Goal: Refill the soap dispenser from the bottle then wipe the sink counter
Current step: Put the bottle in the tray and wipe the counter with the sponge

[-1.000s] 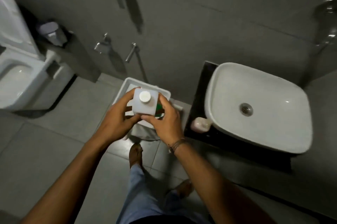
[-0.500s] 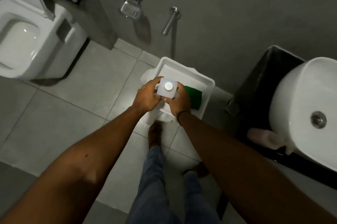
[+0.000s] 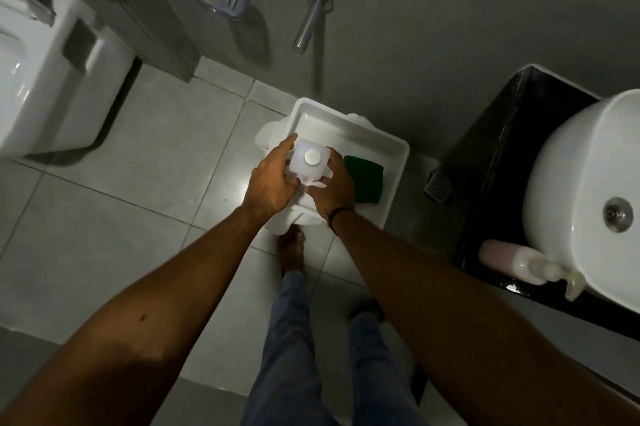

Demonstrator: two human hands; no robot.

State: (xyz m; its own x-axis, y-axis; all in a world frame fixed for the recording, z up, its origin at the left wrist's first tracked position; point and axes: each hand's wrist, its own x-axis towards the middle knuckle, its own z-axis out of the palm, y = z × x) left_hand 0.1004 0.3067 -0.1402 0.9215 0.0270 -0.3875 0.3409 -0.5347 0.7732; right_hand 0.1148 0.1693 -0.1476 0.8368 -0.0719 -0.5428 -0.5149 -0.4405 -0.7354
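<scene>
Both hands grip the bottle (image 3: 309, 162) over the white tub (image 3: 394, 162) on the floor: the left hand (image 3: 270, 183) wraps its left side, the right hand (image 3: 334, 189) its right. A green cloth (image 3: 365, 183) lies in the tub just right of them. Farther right, the dispenser (image 3: 509, 261) lies on the dark counter (image 3: 491, 162), touching the sink (image 3: 568, 183).

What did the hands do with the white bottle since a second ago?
Both hands, left hand and right hand, lowered the white square plastic bottle from up near the sink toward the white plastic tray on the floor. The grip stayed closed and the cap stayed on. The green cloth in the tray and the pink soap dispenser haven't moved.
</scene>
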